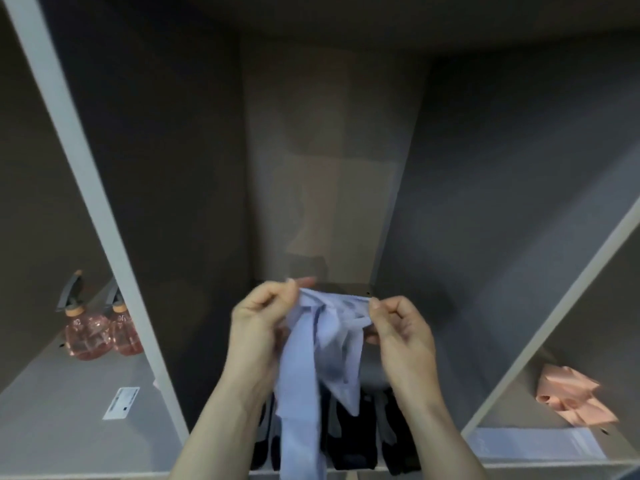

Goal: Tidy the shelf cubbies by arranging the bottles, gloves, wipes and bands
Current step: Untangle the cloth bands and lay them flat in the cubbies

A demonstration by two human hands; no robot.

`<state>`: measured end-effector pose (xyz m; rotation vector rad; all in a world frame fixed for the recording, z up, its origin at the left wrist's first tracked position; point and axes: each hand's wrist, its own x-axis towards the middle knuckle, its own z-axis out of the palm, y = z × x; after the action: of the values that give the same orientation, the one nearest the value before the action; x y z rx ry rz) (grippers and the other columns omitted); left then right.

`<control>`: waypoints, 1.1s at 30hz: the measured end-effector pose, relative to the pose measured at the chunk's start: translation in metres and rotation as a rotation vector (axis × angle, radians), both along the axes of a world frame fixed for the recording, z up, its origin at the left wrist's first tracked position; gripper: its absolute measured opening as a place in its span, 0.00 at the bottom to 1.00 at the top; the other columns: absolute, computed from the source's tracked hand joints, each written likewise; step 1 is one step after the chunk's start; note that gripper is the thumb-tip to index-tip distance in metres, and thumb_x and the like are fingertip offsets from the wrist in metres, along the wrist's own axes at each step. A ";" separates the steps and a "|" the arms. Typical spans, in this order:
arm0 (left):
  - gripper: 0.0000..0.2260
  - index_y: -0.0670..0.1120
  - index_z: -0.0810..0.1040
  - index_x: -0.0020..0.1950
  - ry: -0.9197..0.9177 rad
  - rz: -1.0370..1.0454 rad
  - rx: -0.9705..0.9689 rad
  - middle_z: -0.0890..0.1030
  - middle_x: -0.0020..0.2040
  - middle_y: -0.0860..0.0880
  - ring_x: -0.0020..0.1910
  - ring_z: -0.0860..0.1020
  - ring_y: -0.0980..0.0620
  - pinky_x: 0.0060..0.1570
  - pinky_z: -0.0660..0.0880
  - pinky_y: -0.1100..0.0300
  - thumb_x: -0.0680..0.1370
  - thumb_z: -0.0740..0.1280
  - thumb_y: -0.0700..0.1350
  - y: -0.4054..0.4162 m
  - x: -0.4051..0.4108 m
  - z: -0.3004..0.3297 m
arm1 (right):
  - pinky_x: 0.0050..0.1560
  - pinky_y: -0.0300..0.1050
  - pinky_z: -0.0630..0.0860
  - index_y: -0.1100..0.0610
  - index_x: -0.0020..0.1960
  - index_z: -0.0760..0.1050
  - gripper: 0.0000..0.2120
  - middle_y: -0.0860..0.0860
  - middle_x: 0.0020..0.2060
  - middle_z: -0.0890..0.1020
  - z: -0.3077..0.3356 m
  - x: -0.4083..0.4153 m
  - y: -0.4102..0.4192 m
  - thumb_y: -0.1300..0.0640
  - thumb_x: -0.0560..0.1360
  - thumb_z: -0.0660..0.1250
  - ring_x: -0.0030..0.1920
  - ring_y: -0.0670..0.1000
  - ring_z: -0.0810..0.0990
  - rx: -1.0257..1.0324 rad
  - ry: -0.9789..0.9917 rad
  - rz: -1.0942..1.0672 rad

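A light blue stretchy band (322, 358) hangs in loops in front of the middle cubby. My left hand (263, 323) pinches its top left edge and my right hand (401, 330) pinches its top right edge, stretching it between them. Beneath the band, dark gloves (360, 441) with grey parts lie on the middle cubby floor, partly hidden by my arms. Two pink spray bottles (100, 330) with orange collars and grey triggers stand upright in the left cubby. A pink band (571, 396) lies crumpled in the right cubby.
Grey dividers (90, 188) separate the three cubbies. A white label (121, 403) lies on the left cubby floor. A flat clear packet (533, 445) lies at the front of the right cubby.
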<state>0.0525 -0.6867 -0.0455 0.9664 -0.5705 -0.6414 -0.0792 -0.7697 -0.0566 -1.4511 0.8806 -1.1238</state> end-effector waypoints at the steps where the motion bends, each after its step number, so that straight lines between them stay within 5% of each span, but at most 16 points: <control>1: 0.08 0.44 0.79 0.30 0.061 0.022 -0.010 0.84 0.36 0.46 0.32 0.80 0.52 0.33 0.77 0.63 0.70 0.68 0.42 0.001 0.004 0.001 | 0.41 0.52 0.74 0.58 0.36 0.72 0.13 0.59 0.31 0.77 -0.001 -0.004 -0.002 0.53 0.77 0.67 0.36 0.55 0.75 0.029 -0.023 -0.024; 7: 0.08 0.43 0.79 0.35 -0.141 0.169 0.073 0.78 0.33 0.43 0.35 0.73 0.48 0.38 0.69 0.55 0.75 0.69 0.42 -0.001 0.008 0.004 | 0.33 0.44 0.78 0.60 0.40 0.71 0.12 0.57 0.31 0.80 0.003 -0.018 -0.004 0.56 0.79 0.62 0.31 0.52 0.80 0.175 -0.111 0.029; 12: 0.11 0.42 0.77 0.36 -0.291 0.129 0.170 0.76 0.32 0.44 0.34 0.72 0.52 0.37 0.69 0.60 0.78 0.65 0.45 -0.009 -0.003 0.002 | 0.26 0.44 0.78 0.64 0.44 0.73 0.12 0.63 0.37 0.84 0.017 -0.007 0.003 0.56 0.79 0.61 0.31 0.56 0.83 0.294 -0.256 0.107; 17: 0.13 0.44 0.81 0.46 -0.299 0.023 0.203 0.84 0.44 0.46 0.47 0.81 0.50 0.50 0.75 0.52 0.80 0.61 0.49 -0.021 -0.003 0.014 | 0.30 0.46 0.80 0.63 0.46 0.76 0.13 0.61 0.39 0.85 0.035 0.004 -0.003 0.55 0.80 0.60 0.38 0.59 0.86 0.328 -0.290 0.154; 21: 0.25 0.50 0.81 0.58 -0.415 -0.077 0.164 0.84 0.55 0.51 0.58 0.80 0.54 0.63 0.73 0.51 0.74 0.60 0.67 -0.028 0.006 0.048 | 0.36 0.48 0.82 0.64 0.51 0.75 0.13 0.57 0.44 0.86 0.066 0.018 -0.011 0.55 0.79 0.59 0.43 0.58 0.86 0.208 -0.339 0.184; 26: 0.12 0.57 0.80 0.52 -0.672 0.071 0.101 0.82 0.49 0.66 0.52 0.79 0.67 0.49 0.74 0.73 0.70 0.74 0.46 -0.031 0.011 0.099 | 0.43 0.46 0.82 0.66 0.54 0.75 0.15 0.55 0.46 0.86 0.108 0.025 -0.010 0.55 0.77 0.63 0.47 0.56 0.85 0.100 -0.422 0.334; 30: 0.08 0.46 0.84 0.45 -0.609 0.214 -0.040 0.85 0.40 0.54 0.41 0.83 0.60 0.38 0.76 0.71 0.70 0.73 0.35 -0.028 0.007 0.122 | 0.46 0.47 0.81 0.67 0.54 0.75 0.13 0.61 0.47 0.84 0.126 0.029 -0.009 0.61 0.72 0.70 0.48 0.57 0.84 0.029 -0.476 0.440; 33: 0.04 0.44 0.82 0.39 -0.585 0.313 -0.078 0.84 0.35 0.50 0.35 0.81 0.59 0.35 0.75 0.69 0.72 0.71 0.36 -0.027 0.006 0.128 | 0.48 0.50 0.79 0.66 0.48 0.77 0.07 0.61 0.43 0.84 0.129 0.032 -0.015 0.64 0.72 0.70 0.46 0.58 0.83 -0.057 -0.425 0.311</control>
<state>0.0588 -0.7133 0.0825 1.1432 -0.9270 -0.0443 -0.0470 -0.7851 0.0727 -1.2737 0.3160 -1.1647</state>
